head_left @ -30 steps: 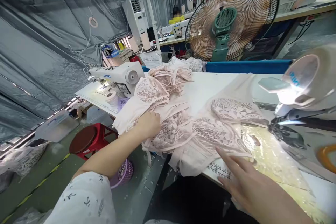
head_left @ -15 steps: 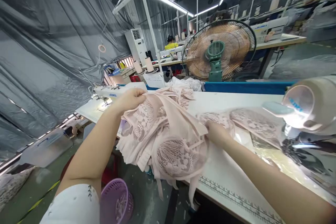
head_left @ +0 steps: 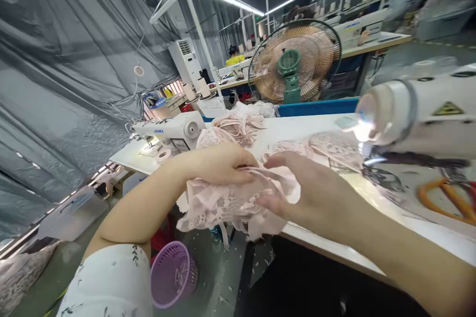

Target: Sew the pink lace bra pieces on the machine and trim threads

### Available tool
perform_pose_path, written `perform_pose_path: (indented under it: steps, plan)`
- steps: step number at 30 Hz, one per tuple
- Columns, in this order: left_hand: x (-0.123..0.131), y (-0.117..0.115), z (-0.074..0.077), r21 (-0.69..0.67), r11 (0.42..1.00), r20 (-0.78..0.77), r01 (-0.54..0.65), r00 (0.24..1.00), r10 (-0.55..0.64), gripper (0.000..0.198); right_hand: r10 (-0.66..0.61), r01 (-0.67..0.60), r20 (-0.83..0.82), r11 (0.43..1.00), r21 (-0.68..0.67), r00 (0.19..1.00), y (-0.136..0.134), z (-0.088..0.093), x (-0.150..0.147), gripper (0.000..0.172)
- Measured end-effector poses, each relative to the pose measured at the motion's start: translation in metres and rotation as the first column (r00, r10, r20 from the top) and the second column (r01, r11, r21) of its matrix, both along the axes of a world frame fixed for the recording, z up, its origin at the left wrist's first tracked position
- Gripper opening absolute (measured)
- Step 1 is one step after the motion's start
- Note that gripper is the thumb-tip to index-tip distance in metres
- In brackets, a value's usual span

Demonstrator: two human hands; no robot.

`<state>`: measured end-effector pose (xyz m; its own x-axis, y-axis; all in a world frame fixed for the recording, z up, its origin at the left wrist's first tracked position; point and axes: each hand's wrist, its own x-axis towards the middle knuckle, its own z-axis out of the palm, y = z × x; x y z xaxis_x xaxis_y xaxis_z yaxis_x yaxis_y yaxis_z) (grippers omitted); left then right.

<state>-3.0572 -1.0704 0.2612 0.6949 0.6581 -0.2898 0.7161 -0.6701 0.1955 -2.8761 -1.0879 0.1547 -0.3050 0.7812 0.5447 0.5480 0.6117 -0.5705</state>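
A pale pink lace bra [head_left: 223,203] hangs bunched in front of me at the table's front edge, its straps and lower edge dangling. My left hand [head_left: 226,163] is closed over its upper edge, thumb and fingers pinching the fabric. On the other side my right hand [head_left: 293,183] reaches around the bra's edge with thumb and forefinger apart and fabric between them; whether its tips touch the cloth is hard to tell. Behind the hands lies a heap of pink lace pieces [head_left: 241,126]. More lace pieces [head_left: 330,146] lie to the right on the white table [head_left: 286,129].
A white sewing machine [head_left: 435,104] stands close on the right, with orange-handled scissors [head_left: 446,200] beside it. Another sewing machine [head_left: 174,129] is at left. A large fan [head_left: 297,62] stands behind the table. A purple basket [head_left: 173,277] sits on the floor below.
The bra has been gathered into a smaller bunch. My hands have come together, the left moving right and down. My right hand's fingers have spread. The view has turned right.
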Motion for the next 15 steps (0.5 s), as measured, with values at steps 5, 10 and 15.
perform_pose_path:
  steps: [5, 10, 15]
  plan:
    - [0.039, -0.021, -0.005, 0.041, 0.997, -0.019, 0.069, 0.998, -0.068, 0.018, 0.04, -0.042, 0.044, 0.998, 0.037, 0.998, -0.031, -0.014, 0.03, 0.019]
    - [0.061, -0.031, -0.01, 0.035, 0.986, 0.014, 0.164, 0.986, -0.164, 0.009, 0.102, -0.095, -0.042, 0.986, 0.137, 0.994, -0.044, -0.026, 0.063, 0.02]
    - [0.075, -0.036, -0.027, 0.139, 0.973, -0.044, 0.185, 0.983, -0.181, 0.015, 0.072, -0.076, 0.028, 0.988, 0.135, 0.997, -0.049, -0.031, 0.081, 0.019]
